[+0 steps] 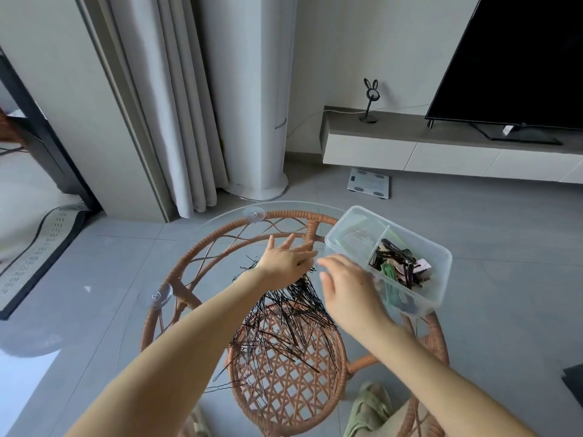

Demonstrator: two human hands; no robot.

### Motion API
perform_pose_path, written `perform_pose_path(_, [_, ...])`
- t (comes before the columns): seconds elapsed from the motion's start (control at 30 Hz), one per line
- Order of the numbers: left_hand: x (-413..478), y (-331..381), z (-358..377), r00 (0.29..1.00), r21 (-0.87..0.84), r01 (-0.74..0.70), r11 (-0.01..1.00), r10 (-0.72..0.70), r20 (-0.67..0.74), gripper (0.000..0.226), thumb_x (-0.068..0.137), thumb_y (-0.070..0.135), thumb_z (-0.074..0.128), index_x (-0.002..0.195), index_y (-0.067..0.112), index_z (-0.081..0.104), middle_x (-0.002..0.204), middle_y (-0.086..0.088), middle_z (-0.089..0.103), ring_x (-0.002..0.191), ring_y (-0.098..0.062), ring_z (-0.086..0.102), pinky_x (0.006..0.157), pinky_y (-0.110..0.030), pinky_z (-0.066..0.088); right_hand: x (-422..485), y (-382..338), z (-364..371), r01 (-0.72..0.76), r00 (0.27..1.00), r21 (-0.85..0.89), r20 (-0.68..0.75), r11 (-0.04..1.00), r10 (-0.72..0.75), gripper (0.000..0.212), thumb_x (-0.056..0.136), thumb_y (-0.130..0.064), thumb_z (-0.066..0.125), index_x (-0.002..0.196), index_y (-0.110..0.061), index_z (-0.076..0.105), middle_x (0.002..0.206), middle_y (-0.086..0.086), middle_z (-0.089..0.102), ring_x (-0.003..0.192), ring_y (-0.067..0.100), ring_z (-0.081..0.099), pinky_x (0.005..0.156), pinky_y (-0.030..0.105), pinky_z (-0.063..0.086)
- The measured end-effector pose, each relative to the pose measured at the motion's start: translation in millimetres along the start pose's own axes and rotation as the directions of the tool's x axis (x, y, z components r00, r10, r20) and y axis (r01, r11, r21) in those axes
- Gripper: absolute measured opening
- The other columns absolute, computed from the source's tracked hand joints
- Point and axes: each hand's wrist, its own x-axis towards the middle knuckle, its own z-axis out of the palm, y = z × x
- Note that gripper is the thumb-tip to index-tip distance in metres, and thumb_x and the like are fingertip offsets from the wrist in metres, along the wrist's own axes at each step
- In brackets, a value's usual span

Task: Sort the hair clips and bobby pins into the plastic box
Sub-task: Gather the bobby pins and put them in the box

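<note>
- Plastic box (440,258): clear, rectangular, split by a divider; right of centre in the frame, on the glass surface (220,228); its near compartment holds hair clips (399,263) in black, green, pink and beige
- Bobby pins (284,323): thin, black, heaped loosely at lower centre
- Left hand (285,260): fingers spread above the pile; a dark pin seems pinched, though I cannot tell
- Right hand (347,288): open, just beside the box's near wall
- No legible writing
</note>
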Motion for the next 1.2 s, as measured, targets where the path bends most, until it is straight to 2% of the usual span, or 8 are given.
perform_pose_path(0.2, [-59.5,-4.5,7.8,0.981,-0.106,-0.187,0.977,0.180,-0.078,0.050,0.084,0.035,0.033,0.119,0.016,0.063,0.136,-0.002,0.055,0.136,-0.017,0.037,0.118,-0.032,0.020,36.3,-4.8,56.6,-0.170,0.960,0.126,0.247,0.977,0.135,0.045,0.101,-0.023,0.027,0.140,-0.002,0.032,0.150,0.014,0.032,0.140,0.023,0.026,0.113,0.032,0.021])
perform_pose_path(0.33, [-96.2,-19.8,5.1,0.976,-0.344,-0.203,0.917,0.160,-0.149,0.038,0.081,0.044,0.039,0.086,0.023,0.070,0.110,0.000,0.070,0.113,-0.019,0.059,0.106,-0.036,0.039,36.8,-5.6,75.1,-0.154,0.957,0.134,0.268,0.979,0.114,0.049,0.101,-0.034,0.021,0.141,-0.011,0.036,0.153,0.005,0.026,0.144,0.018,0.015,0.116,0.031,0.011])
perform_pose_path(0.47, [-118.6,-38.9,-1.6,0.953,-0.603,-0.044,0.796,-0.147,-0.264,0.031,0.086,0.044,0.051,0.106,0.031,0.070,0.131,0.006,0.059,0.130,-0.009,0.042,0.113,-0.032,0.029,1.2,-3.4,72.5,-0.025,0.958,0.226,0.285,0.974,-0.042,0.063,0.092,-0.051,0.014,0.139,-0.017,0.039,0.151,-0.002,0.030,0.141,0.007,0.016,0.113,0.023,0.008])
perform_pose_path(0.57, [-113.6,-51.7,-4.7,0.896,-0.526,0.103,0.844,-0.308,-0.318,0.043,0.088,0.050,0.042,0.123,0.030,0.059,0.141,0.008,0.048,0.139,-0.013,0.031,0.119,-0.040,0.018,-22.0,1.7,68.9,0.061,0.944,0.256,0.300,0.965,-0.139,0.045,0.098,-0.038,0.028,0.136,-0.018,0.043,0.147,-0.004,0.037,0.138,0.004,0.025,0.118,0.025,0.014])
perform_pose_path(0.77, [-84.7,-52.8,12.4,0.973,-0.270,0.141,0.953,-0.183,-0.138,0.065,0.085,0.055,0.014,0.142,0.031,0.033,0.153,0.011,0.024,0.147,-0.015,0.002,0.119,-0.039,-0.009,-27.4,19.2,44.2,-0.066,0.997,0.333,0.055,0.941,0.051,0.035,0.099,-0.022,0.036,0.128,-0.012,0.051,0.136,0.000,0.051,0.129,0.013,0.044,0.107,0.028,0.038])
perform_pose_path(0.9, [-97.0,-32.9,26.3,0.977,-0.380,-0.024,0.925,-0.058,-0.203,0.057,0.090,0.045,0.020,0.135,0.024,0.047,0.147,0.009,0.040,0.144,-0.011,0.016,0.120,-0.033,0.000,-41.7,33.5,60.3,-0.287,0.956,0.205,0.002,0.936,0.293,0.041,0.099,-0.028,0.034,0.134,-0.009,0.044,0.148,0.006,0.037,0.139,0.018,0.030,0.115,0.032,0.023])
perform_pose_path(1.0, [-110.1,-20.3,36.7,0.973,-0.424,-0.073,0.903,-0.029,-0.228,0.052,0.092,0.041,0.024,0.131,0.023,0.052,0.143,0.009,0.046,0.141,-0.005,0.022,0.119,-0.027,0.006,-52.3,14.3,79.1,-0.248,0.968,0.221,0.022,0.943,0.249,0.045,0.099,-0.033,0.030,0.136,-0.011,0.042,0.150,0.005,0.034,0.141,0.017,0.024,0.118,0.034,0.015])
perform_pose_path(1.2, [-138.0,-0.8,39.0,0.964,-0.691,-0.051,0.721,-0.145,-0.223,0.036,0.098,0.033,0.036,0.127,0.022,0.056,0.133,0.018,0.046,0.135,0.003,0.025,0.117,-0.022,0.012,-72.2,-12.6,71.1,-0.206,0.973,0.412,-0.007,0.887,0.230,0.049,0.094,-0.040,0.028,0.127,-0.013,0.052,0.132,0.002,0.056,0.124,0.013,0.048,0.105,0.027,0.036])
